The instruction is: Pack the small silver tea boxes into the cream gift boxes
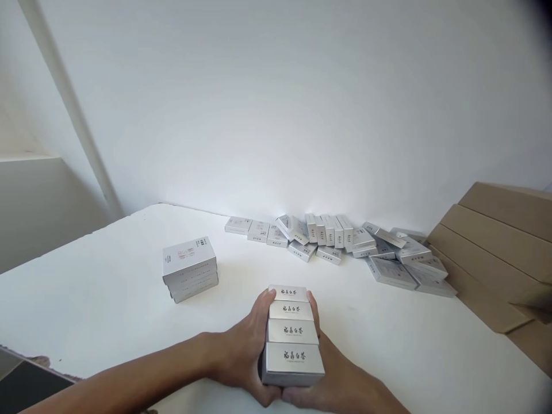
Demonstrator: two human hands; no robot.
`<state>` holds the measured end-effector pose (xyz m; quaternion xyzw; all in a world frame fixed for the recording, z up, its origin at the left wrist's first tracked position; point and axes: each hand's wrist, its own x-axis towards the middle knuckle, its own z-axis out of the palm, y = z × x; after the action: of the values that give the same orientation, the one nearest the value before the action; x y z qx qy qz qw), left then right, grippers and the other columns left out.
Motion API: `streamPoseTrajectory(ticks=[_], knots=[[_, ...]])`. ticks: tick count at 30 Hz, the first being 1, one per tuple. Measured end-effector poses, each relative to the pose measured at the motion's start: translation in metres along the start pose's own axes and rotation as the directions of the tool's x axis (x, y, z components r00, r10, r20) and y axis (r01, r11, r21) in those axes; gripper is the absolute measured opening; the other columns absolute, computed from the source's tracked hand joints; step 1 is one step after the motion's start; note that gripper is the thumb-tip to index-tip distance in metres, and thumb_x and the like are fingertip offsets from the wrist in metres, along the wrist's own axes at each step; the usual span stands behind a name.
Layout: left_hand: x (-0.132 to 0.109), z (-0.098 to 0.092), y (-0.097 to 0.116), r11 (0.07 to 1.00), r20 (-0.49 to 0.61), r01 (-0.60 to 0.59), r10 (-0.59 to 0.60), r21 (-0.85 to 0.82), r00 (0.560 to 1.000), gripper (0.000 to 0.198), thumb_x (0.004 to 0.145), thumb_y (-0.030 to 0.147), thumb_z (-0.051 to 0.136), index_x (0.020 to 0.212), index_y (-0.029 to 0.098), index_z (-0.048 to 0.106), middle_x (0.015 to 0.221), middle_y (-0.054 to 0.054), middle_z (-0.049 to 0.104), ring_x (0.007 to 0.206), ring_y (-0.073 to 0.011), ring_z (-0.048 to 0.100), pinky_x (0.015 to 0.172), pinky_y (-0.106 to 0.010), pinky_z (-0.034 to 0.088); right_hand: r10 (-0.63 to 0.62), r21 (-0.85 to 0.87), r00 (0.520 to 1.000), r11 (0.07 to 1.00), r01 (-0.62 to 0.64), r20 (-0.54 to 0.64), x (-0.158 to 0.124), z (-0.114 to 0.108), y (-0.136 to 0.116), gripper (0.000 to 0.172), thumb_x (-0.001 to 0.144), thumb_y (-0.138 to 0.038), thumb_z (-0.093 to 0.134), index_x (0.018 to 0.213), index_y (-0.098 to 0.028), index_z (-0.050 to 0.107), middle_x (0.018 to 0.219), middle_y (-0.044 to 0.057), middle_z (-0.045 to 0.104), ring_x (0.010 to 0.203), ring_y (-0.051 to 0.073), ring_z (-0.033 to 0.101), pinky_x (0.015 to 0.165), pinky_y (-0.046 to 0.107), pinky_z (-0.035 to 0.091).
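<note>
Between my two hands is a row of several silver tea boxes (293, 332), pressed together with their narrow printed sides facing up. My left hand (245, 351) grips the row from the left, its thumb near the close end. From the right, my right hand (332, 368) closes on the same row, fingers along the far side. The undersides of the boxes and some fingertips are hidden. To the left stands a short stack of the same silver boxes (190, 261), lying flat and slightly uneven, apart from my hands.
Along the wall, many more silver boxes (259, 230) lie flat, lean or stand on edge. A looser heap of boxes (392, 270) sits at the right, beside an open brown cardboard carton (487, 253). All rest on a white table (107, 299) against a white wall.
</note>
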<state>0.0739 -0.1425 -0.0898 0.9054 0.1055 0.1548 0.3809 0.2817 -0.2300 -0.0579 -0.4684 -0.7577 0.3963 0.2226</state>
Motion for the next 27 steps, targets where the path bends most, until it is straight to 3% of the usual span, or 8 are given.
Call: streamPoseTrajectory(ticks=[5, 7, 9, 12, 15, 17, 21, 27], knots=[[0.004, 0.001, -0.005, 0.997, 0.098, 0.067, -0.065, -0.023, 0.993, 0.149, 0.046, 0.047, 0.089, 0.157, 0.029, -0.008, 0.163, -0.013, 0.022, 0.148, -0.0531, 0.008, 0.12, -0.06, -0.015, -0.014, 0.012, 0.999, 1.0, 0.015, -0.052, 0.0, 0.009, 0.011, 0.127, 0.064, -0.027, 0.08, 0.16, -0.027, -0.003, 0.162, 0.016, 0.024, 0.15, 0.04, 0.019, 0.119, 0.066, 0.009], [0.006, -0.007, 0.005, 0.984, 0.089, 0.128, -0.118, -0.125, 0.989, 0.158, 0.042, 0.047, 0.092, 0.156, 0.026, -0.016, 0.162, -0.016, 0.023, 0.149, -0.0505, 0.008, 0.122, -0.06, -0.01, -0.001, 0.087, 0.997, 0.996, 0.008, -0.081, 0.0, 0.009, 0.008, 0.135, 0.065, -0.034, 0.082, 0.157, -0.027, -0.017, 0.164, 0.016, 0.018, 0.152, 0.039, 0.012, 0.118, 0.067, 0.0], [0.007, -0.024, 0.026, 0.922, 0.049, 0.25, -0.247, -0.296, 0.968, 0.16, 0.045, 0.048, 0.09, 0.153, 0.021, -0.025, 0.159, -0.019, 0.029, 0.148, -0.0467, 0.018, 0.122, -0.063, 0.005, -0.001, 0.294, 0.992, 0.955, 0.038, -0.124, 0.004, 0.003, -0.006, 0.13, 0.07, -0.044, 0.081, 0.157, -0.028, -0.015, 0.164, 0.015, 0.021, 0.15, 0.038, 0.02, 0.12, 0.064, 0.009], [0.012, -0.069, 0.066, 0.765, -0.016, 0.417, -0.486, -0.491, 0.874, 0.135, 0.067, 0.06, 0.075, 0.155, 0.016, -0.016, 0.15, -0.025, 0.041, 0.137, -0.041, 0.042, 0.111, -0.062, 0.035, 0.126, 0.673, 0.972, 0.738, 0.043, -0.2, 0.021, -0.012, -0.049, 0.091, 0.082, -0.058, 0.068, 0.157, -0.031, 0.022, 0.156, 0.01, 0.041, 0.14, 0.035, 0.042, 0.116, 0.056, 0.03], [0.016, -0.136, 0.101, 0.722, -0.033, 0.478, -0.568, -0.501, 0.823, 0.09, 0.08, 0.068, 0.055, 0.149, 0.014, 0.033, 0.14, -0.023, 0.052, 0.128, -0.0371, 0.052, 0.108, -0.055, 0.042, 0.285, 0.83, 0.937, 0.558, 0.008, -0.201, 0.05, -0.032, -0.108, 0.063, 0.087, -0.06, 0.063, 0.142, -0.033, 0.047, 0.14, 0.005, 0.058, 0.131, 0.03, 0.052, 0.113, 0.051, 0.036], [0.015, -0.185, 0.117, 0.696, 0.006, 0.525, -0.599, -0.491, 0.8, 0.076, 0.078, 0.068, 0.058, 0.13, 0.013, 0.055, 0.132, -0.02, 0.06, 0.124, -0.0353, 0.056, 0.109, -0.052, 0.042, 0.317, 0.84, 0.925, 0.543, 0.003, -0.208, 0.073, -0.041, -0.146, 0.059, 0.084, -0.062, 0.066, 0.135, -0.035, 0.054, 0.129, 0.004, 0.066, 0.125, 0.03, 0.056, 0.11, 0.052, 0.037], [0.002, -0.268, 0.129, 0.705, 0.114, 0.609, -0.615, -0.363, 0.78, 0.067, 0.072, 0.067, 0.066, 0.117, 0.018, 0.062, 0.128, -0.014, 0.065, 0.121, -0.0325, 0.06, 0.108, -0.049, 0.044, 0.324, 0.869, 0.9, 0.484, 0.105, -0.29, 0.119, -0.03, -0.197, 0.063, 0.078, -0.065, 0.07, 0.131, -0.036, 0.056, 0.124, 0.003, 0.066, 0.121, 0.027, 0.058, 0.109, 0.05, 0.04], [-0.031, -0.312, 0.103, 0.683, 0.246, 0.693, -0.648, -0.23, 0.721, 0.055, 0.078, 0.058, 0.063, 0.117, 0.02, 0.06, 0.122, -0.011, 0.07, 0.12, -0.0315, 0.062, 0.107, -0.05, 0.047, 0.331, 0.931, 0.912, 0.343, 0.124, -0.243, 0.163, 0.022, -0.212, 0.076, 0.079, -0.068, 0.065, 0.145, -0.038, 0.041, 0.146, 0.001, 0.05, 0.138, 0.027, 0.044, 0.11, 0.05, 0.042]])
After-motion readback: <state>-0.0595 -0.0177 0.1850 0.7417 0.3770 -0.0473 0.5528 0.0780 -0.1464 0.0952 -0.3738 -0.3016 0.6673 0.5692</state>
